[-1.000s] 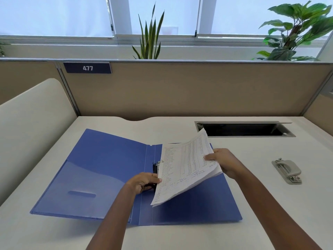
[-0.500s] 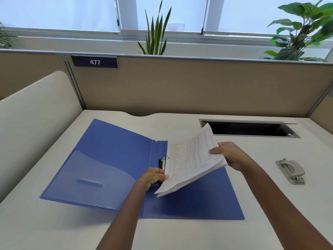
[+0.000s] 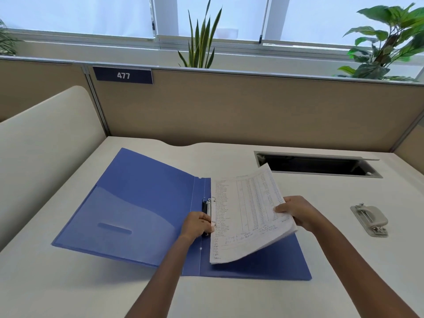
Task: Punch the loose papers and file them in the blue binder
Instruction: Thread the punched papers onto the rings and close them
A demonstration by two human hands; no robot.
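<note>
**Papers Slanted Over the Open Blue Binder**

Stack of white papers [image 3: 247, 214], printed in dense columns of small type with handwritten lines near the bottom, slanted over the right half of the blue binder [image 3: 142, 203]. Left edge down beside the ring mechanism [image 3: 206, 208], right edge lifted, near corner bowed in a soft curve. Clasped at the right edge by the right hand [image 3: 298, 212], thumb on top and fingers underneath. Left hand [image 3: 197, 226] curled at the near end of the ring mechanism, apparently pinching it, right beside the stack's left edge; exact contact hard to make out.

Binder spread open, matte blue plastic, with a paler pocket and a thumb slot inside the left cover, two creases along the spine, curved metal rings above a dark bar.

Smooth off-white desk [image 3: 229, 294] beneath. Well to the right, a grey hole punch [image 3: 370, 220], rounded lever on a flat base. Farther back, a dark rectangular cable slot [image 3: 316, 165] with a metal rim, then a tan partition [image 3: 252, 106] bearing a navy plate marked 477 [image 3: 123, 75]. Cream rounded panel [image 3: 46, 145] on the left.

Against the frame half a second earlier: stack lying flatter, left edge lower and closer to the rings; same grips in both hands; hole punch in the same spot.
</note>
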